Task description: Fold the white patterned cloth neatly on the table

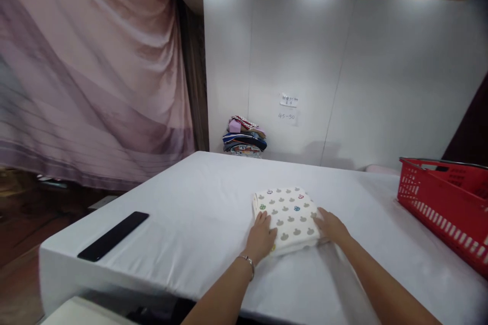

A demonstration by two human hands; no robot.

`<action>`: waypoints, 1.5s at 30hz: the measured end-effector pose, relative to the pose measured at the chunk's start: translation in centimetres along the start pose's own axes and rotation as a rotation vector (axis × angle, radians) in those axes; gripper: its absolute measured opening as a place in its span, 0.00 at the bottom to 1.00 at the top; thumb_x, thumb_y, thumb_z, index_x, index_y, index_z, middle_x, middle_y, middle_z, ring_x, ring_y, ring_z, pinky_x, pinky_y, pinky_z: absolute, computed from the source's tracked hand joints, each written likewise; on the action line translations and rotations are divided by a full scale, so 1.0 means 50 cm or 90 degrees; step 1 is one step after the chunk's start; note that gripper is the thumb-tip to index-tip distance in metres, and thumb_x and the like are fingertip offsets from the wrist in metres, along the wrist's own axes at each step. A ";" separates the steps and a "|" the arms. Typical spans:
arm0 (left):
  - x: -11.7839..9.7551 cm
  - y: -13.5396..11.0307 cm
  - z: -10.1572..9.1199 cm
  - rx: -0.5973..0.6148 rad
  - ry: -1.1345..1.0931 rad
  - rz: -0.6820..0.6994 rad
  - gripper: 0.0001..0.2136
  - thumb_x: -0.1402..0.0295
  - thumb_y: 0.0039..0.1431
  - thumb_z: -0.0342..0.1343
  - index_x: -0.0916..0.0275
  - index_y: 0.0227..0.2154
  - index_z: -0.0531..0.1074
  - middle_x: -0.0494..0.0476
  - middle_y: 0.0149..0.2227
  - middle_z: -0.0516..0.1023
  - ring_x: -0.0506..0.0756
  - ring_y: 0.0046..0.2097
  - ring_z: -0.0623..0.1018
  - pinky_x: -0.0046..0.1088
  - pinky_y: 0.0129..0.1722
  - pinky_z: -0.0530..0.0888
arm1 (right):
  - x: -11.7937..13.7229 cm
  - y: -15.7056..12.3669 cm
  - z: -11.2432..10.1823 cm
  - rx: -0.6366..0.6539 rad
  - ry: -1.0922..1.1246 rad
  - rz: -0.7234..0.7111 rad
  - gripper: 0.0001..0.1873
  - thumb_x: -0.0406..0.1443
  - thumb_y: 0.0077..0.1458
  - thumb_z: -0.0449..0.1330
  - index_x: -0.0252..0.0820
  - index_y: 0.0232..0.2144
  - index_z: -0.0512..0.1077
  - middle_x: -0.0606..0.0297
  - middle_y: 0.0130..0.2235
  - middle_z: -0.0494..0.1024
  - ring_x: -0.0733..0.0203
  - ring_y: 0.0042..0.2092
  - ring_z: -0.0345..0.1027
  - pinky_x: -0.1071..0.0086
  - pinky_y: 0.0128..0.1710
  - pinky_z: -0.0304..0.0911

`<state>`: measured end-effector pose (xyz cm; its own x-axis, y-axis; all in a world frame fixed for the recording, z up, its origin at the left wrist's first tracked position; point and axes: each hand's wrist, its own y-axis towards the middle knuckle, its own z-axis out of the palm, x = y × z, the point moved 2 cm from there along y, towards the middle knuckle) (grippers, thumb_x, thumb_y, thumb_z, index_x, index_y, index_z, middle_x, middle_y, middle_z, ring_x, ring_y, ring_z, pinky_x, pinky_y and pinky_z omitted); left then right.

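Note:
A folded white cloth (287,216) with a print of grey mushroom-like shapes, a few of them coloured, lies on the white-covered table. At its front left edge my left hand (262,237) grips it, fingers resting on top; a bracelet circles that wrist. My right hand (331,226) holds the right edge, its fingertips on the cloth and part of the hand tucked beside the fold. What the fingers do beneath the cloth is hidden.
A red plastic basket (446,208) stands at the table's right side. A long black flat object (114,236) lies near the left edge of the table (190,203). Behind the far edge is a stack of folded fabrics (244,137); a pink curtain (114,76) hangs at left.

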<state>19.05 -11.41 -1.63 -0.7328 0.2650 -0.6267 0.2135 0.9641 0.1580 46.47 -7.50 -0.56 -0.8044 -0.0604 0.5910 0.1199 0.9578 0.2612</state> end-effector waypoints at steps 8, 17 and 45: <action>0.025 -0.022 0.011 -0.104 -0.052 0.019 0.23 0.59 0.61 0.41 0.64 0.56 0.62 0.58 0.63 0.54 0.57 0.65 0.50 0.40 0.63 0.51 | 0.163 -0.103 0.060 0.092 -0.135 -0.275 0.28 0.47 0.60 0.43 0.44 0.59 0.57 0.60 0.63 0.55 0.52 0.64 0.43 0.51 0.62 0.39; 0.042 -0.064 0.005 -0.134 -0.033 0.053 0.23 0.57 0.62 0.39 0.61 0.56 0.63 0.56 0.61 0.59 0.56 0.62 0.58 0.40 0.62 0.54 | 0.213 -0.157 0.090 0.219 -0.161 -0.306 0.29 0.48 0.61 0.40 0.45 0.60 0.56 0.61 0.64 0.52 0.53 0.65 0.39 0.50 0.62 0.30; 0.048 -0.076 -0.014 -0.130 -0.125 0.086 0.18 0.64 0.58 0.45 0.59 0.48 0.71 0.56 0.57 0.66 0.55 0.58 0.65 0.35 0.60 0.60 | 0.259 -0.194 0.112 0.319 -0.184 -0.322 0.39 0.41 0.50 0.54 0.44 0.63 0.48 0.59 0.65 0.48 0.55 0.65 0.37 0.54 0.62 0.33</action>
<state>16.03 -14.41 -3.23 -0.5638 0.4016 -0.7217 0.1521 0.9094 0.3872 31.63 -16.00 0.25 -0.8196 -0.5153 0.2504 -0.5257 0.8502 0.0289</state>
